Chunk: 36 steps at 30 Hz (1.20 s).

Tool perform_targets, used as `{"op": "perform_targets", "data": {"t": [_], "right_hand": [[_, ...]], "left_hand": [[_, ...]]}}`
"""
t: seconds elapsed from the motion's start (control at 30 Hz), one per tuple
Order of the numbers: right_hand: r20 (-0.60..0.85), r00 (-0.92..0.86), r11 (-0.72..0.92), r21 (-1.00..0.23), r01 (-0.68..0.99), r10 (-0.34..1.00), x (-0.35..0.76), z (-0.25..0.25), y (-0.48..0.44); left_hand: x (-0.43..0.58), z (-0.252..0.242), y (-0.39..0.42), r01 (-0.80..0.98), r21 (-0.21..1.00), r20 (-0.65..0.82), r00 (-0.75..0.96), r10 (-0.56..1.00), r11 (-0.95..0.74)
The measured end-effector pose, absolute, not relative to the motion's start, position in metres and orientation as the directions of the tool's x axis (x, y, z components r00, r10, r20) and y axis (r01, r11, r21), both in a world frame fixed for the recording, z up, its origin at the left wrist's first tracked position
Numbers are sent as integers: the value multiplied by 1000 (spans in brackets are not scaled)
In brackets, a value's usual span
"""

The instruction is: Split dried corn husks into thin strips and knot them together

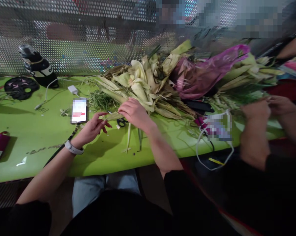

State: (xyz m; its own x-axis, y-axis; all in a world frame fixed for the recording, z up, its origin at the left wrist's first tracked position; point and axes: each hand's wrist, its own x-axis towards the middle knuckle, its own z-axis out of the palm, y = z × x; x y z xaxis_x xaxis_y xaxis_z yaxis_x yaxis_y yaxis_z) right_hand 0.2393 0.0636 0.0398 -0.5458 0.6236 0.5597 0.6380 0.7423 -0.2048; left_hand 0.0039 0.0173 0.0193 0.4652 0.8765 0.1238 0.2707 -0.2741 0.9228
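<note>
I have a pale strip of husk [114,116] held above the tabletop [52,131], about midway between its front and back edges, and I judge that I am partway through working this one piece by hand. My right fingers [124,107] are pinched on its right end. My left fingers [101,114] are spread loosely at the other end; whether they grip it or only touch it, I cannot tell. The next move, I'd say, calls for a light, steady hold, since a leaf this thin could split along its grain.

Two narrow strips [128,137] lie below my right hand, pointing towards the front edge, and dark-handled scissors [121,123] sit just beneath the strip. Towards the back edge, the heap of husks [143,82] looks papery and ribbed, cream to browning, curled at the tips. The green shreds [102,101] at its left are fine and tangled. The purple bag [202,75] on its right is thin, crinkled, see-through plastic.
</note>
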Motion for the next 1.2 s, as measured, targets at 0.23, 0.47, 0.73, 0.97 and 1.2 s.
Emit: {"op": "perform_targets", "data": {"t": [0.23, 0.47, 0.73, 0.97, 1.2], "right_hand": [[571, -558, 771, -234, 593, 602, 224, 39, 51], [458, -638, 781, -277, 560, 619, 191, 35, 8], [489, -643, 807, -399, 436, 589, 181, 26, -3], [478, -440, 637, -681, 360, 760, 181, 20, 14], [422, -387, 545, -783, 300, 820, 184, 23, 19]], "left_hand": [[6, 12, 15, 410, 853, 100, 478, 873, -322], [15, 4, 11, 437, 839, 258, 205, 944, -324], [19, 8, 7, 27, 951, 309, -24, 951, -309], [17, 4, 10, -54, 937, 343, -57, 937, -346], [22, 1, 5, -103, 951, 296, 15, 955, -293]]}}
